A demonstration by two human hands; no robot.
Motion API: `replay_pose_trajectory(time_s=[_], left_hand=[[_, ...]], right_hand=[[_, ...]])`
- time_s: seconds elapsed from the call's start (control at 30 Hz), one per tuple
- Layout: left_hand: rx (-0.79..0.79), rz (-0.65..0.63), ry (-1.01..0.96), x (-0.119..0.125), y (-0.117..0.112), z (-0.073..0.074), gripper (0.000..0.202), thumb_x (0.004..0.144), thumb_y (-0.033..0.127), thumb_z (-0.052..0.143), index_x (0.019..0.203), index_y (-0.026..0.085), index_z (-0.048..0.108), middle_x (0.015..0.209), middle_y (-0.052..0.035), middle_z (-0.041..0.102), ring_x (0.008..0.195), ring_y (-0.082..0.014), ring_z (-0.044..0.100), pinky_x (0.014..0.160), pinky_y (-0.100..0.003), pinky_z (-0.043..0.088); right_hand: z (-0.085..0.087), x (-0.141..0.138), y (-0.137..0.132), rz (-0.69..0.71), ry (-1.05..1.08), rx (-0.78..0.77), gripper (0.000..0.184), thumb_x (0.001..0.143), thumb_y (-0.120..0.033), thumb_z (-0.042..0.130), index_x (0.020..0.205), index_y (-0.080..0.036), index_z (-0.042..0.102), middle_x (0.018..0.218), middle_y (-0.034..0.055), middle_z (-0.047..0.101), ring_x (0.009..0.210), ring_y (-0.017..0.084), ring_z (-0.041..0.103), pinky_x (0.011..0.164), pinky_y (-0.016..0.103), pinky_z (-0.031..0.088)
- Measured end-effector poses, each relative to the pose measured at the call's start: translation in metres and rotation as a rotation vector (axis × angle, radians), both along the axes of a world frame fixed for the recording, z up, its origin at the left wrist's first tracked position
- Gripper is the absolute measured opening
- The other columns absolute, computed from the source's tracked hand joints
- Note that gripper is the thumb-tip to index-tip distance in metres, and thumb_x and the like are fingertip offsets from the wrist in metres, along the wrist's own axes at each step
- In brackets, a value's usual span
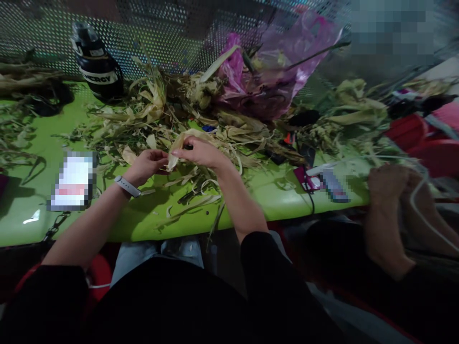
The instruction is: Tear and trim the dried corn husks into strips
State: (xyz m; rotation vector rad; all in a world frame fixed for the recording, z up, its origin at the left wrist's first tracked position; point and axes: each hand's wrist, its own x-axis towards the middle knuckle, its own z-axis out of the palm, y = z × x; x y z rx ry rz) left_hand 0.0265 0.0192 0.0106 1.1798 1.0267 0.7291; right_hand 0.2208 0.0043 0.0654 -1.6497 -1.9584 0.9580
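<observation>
Holds a pale, papery, cream-coloured husk strip (173, 161) over the near edge of a tangled heap of dry tan and olive leaves (118, 126), heaped on a glossy lime-green tabletop (143, 217). Grips the husk strip from the right with the narrowed thumb and fingers of the bare right hand (199, 150), covering part of it from view. Reaches the left edge of the same strip with the bare left hand (148, 165), fingers drawn close together; cannot tell whether pinching or only touching, because of the overlap at the tips. Around the left wrist, a slim white band (127, 186). Flat on the tabletop, beyond that wrist to the left, a bright-screened phone (73, 179), pixelated past reading. Farther back, a black bottle with a clear top (102, 88), lettered on a white stripe partly lost around the curve. Behind the heap, a crumpled translucent pink plastic bag (276, 95), hard to see into. Amid the leaves, a small blue object (208, 128), too small to identify. At the left border, something purple (3, 184), mostly cut off. To the right, dim and blurred, another person's hands (389, 179), near a second, pixelated phone (333, 185).
</observation>
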Motion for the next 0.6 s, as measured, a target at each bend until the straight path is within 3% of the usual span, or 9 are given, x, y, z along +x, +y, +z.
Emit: replay_pose_trajectory(time_s=[0.13, 0.3, 0.47, 0.6], left_hand=[[0.112, 0.04, -0.032, 0.002, -0.002, 0.003, 0.024, 0.07, 0.028, 0.077, 0.082, 0.015, 0.06, 0.067, 0.0014, 0.064, 0.059, -0.0116, 0.064, 0.055, -0.023, 0.056], [0.204, 0.075, -0.045, 0.006, -0.005, 0.005, 0.026, 0.074, 0.03, 0.074, 0.09, 0.015, 0.061, 0.065, 0.0013, 0.064, 0.054, -0.0112, 0.06, 0.053, -0.024, 0.056], [0.248, 0.056, -0.084, 0.005, -0.004, 0.001, 0.027, 0.073, 0.032, 0.076, 0.088, 0.014, 0.063, 0.072, -0.0003, 0.064, 0.061, -0.0111, 0.06, 0.054, -0.023, 0.056], [0.225, 0.036, -0.123, 0.005, -0.005, 0.001, 0.027, 0.073, 0.034, 0.076, 0.088, 0.014, 0.064, 0.072, 0.0002, 0.061, 0.064, -0.0107, 0.058, 0.057, -0.024, 0.058]], right_hand=[[-0.007, -0.005, 0.006, 0.008, 0.117, 0.008, 0.037, 0.084, -0.043, 0.063, 0.104, -0.012, 0.068, 0.104, 0.0087, 0.073, 0.093, 0.02, 0.065, 0.087, 0.035, 0.05], [-0.016, 0.003, 0.008, 0.082, 0.221, 0.166, 0.033, 0.084, -0.045, 0.065, 0.1, -0.016, 0.07, 0.109, 0.0062, 0.072, 0.102, 0.021, 0.063, 0.094, 0.035, 0.048], [-0.011, 0.006, -0.001, 0.171, 0.302, 0.135, 0.032, 0.083, -0.045, 0.066, 0.098, -0.018, 0.069, 0.1, 0.0043, 0.071, 0.094, 0.018, 0.062, 0.09, 0.033, 0.048], [-0.015, 0.003, 0.004, 0.161, 0.374, 0.082, 0.032, 0.079, -0.047, 0.07, 0.09, -0.017, 0.068, 0.089, 0.0023, 0.069, 0.085, 0.016, 0.061, 0.086, 0.031, 0.049]])
